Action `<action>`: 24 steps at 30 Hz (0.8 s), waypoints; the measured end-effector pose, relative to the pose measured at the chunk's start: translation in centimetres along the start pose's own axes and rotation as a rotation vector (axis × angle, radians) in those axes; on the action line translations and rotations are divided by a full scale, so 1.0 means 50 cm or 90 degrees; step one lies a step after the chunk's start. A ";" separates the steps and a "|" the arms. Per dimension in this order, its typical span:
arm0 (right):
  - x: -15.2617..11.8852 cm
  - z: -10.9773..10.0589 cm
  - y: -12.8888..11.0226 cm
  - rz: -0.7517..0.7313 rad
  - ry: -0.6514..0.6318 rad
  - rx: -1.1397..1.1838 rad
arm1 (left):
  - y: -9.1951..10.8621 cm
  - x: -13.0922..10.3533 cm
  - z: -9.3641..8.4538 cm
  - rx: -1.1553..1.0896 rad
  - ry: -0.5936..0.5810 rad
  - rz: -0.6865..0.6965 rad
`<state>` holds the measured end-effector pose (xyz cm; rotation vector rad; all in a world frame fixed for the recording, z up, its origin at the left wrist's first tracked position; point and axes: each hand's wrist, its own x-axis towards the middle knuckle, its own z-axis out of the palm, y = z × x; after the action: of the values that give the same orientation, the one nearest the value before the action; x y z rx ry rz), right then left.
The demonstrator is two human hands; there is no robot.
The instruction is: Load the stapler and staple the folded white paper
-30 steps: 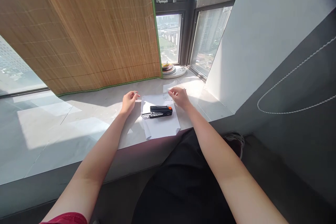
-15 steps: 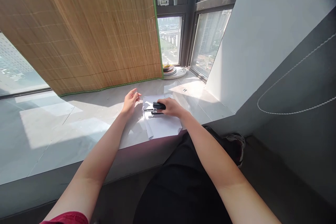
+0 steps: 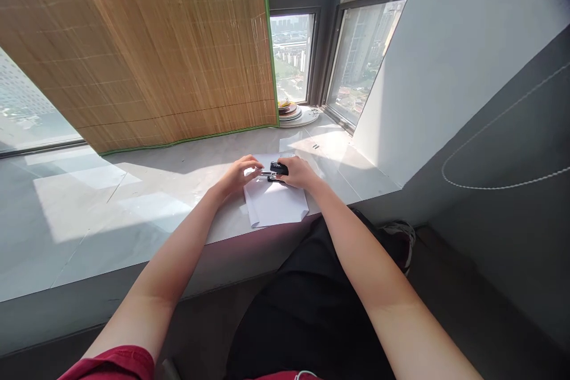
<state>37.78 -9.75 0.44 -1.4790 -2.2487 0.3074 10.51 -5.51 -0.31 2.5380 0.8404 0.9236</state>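
Red sleeve (image 3: 124,361), black trousers (image 3: 307,309), it was!
The sleeve ended short; a dark shoe (image 3: 404,243) flashed pale trim.

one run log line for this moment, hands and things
right hand: grips stapler | left hand: at stapler's other end, grasp unclear | paper: under stapler | blind: hangs behind
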 end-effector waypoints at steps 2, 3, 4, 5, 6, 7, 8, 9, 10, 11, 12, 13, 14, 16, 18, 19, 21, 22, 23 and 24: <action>0.001 0.001 0.002 -0.002 0.001 0.000 | -0.009 -0.002 0.004 0.023 -0.019 0.003; 0.001 0.002 0.003 -0.004 0.002 0.000 | -0.014 -0.003 0.006 0.033 -0.026 0.000; 0.002 0.003 0.003 -0.006 0.002 0.001 | -0.018 -0.003 0.008 0.040 -0.033 -0.004; 0.002 0.003 0.004 -0.007 0.000 0.003 | -0.021 -0.003 0.010 0.045 -0.037 -0.007; 0.002 0.004 0.005 -0.008 -0.002 0.005 | -0.023 -0.003 0.011 0.047 -0.042 -0.009; 0.002 0.004 0.005 -0.009 -0.004 0.008 | -0.024 -0.002 0.012 0.047 -0.047 -0.009; 0.002 0.004 0.005 -0.008 -0.006 0.010 | -0.024 -0.001 0.013 0.044 -0.053 -0.009; 0.002 0.004 0.005 -0.008 -0.008 0.013 | -0.023 0.000 0.014 0.042 -0.057 -0.009; 0.003 0.004 0.005 -0.008 -0.009 0.015 | -0.022 0.001 0.014 0.038 -0.059 -0.011; 0.003 0.004 0.006 -0.008 -0.010 0.016 | -0.022 0.002 0.015 0.034 -0.058 -0.013; 0.003 0.004 0.006 -0.008 -0.010 0.017 | -0.021 0.003 0.015 0.029 -0.054 -0.017; 0.003 0.004 0.006 -0.009 -0.011 0.018 | -0.021 0.005 0.016 0.020 -0.048 -0.023; 0.003 0.004 0.007 -0.011 -0.011 0.020 | -0.021 0.006 0.017 0.008 -0.041 -0.030; 0.002 0.002 0.007 -0.016 -0.011 0.023 | -0.021 0.008 0.019 -0.021 -0.031 -0.052; 0.001 0.000 0.006 -0.015 -0.012 0.025 | -0.020 0.009 0.019 -0.040 -0.029 -0.075; 0.000 -0.001 0.005 -0.013 -0.012 0.025 | -0.019 0.010 0.018 -0.043 -0.032 -0.083; -0.001 -0.003 0.002 -0.009 -0.016 0.024 | -0.015 0.010 0.015 -0.039 -0.039 -0.091; -0.001 -0.005 0.001 -0.008 -0.016 0.023 | -0.013 0.010 0.012 -0.038 -0.043 -0.091; -0.001 -0.006 0.000 -0.009 -0.016 0.022 | -0.010 0.010 0.010 -0.038 -0.047 -0.090; -0.001 -0.007 -0.001 -0.010 -0.016 0.022 | -0.007 0.009 0.007 -0.041 -0.052 -0.089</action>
<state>37.93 -9.84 0.72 -1.4464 -2.2621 0.3610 10.88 -4.97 -0.52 2.4094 0.9346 0.7860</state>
